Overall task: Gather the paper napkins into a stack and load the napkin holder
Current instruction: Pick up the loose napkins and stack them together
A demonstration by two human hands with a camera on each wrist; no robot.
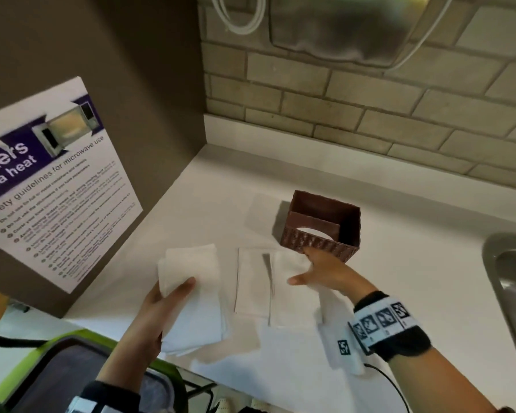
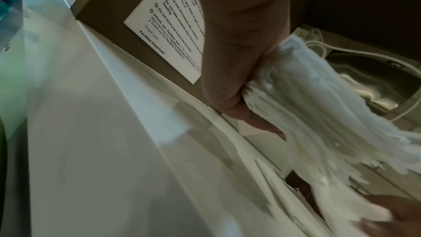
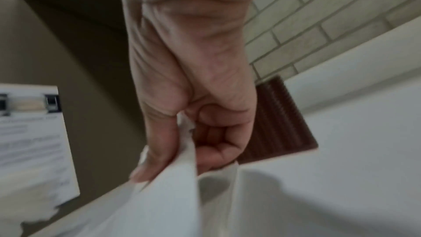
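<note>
My left hand (image 1: pixel 173 296) grips a thick stack of white paper napkins (image 1: pixel 191 293) above the counter's near edge; the left wrist view shows the stack's fanned edges (image 2: pixel 318 114) under my thumb. My right hand (image 1: pixel 313 271) pinches the far corner of another white napkin (image 1: pixel 292 296) just in front of the brown woven napkin holder (image 1: pixel 325 225). Thumb and curled fingers squeeze that napkin (image 3: pixel 173 195) in the right wrist view, with the holder (image 3: pixel 280 120) behind. One more flat napkin (image 1: pixel 251 281) lies on the white counter (image 1: pixel 414 278) between my hands. The holder looks empty.
A brown cabinet side with a microwave safety poster (image 1: pixel 51 186) stands at the left. A brick-tiled wall (image 1: pixel 370 114) runs behind the counter. A steel sink (image 1: pixel 513 278) is at the right edge. A green-rimmed bin (image 1: pixel 57 368) sits below the counter's near edge.
</note>
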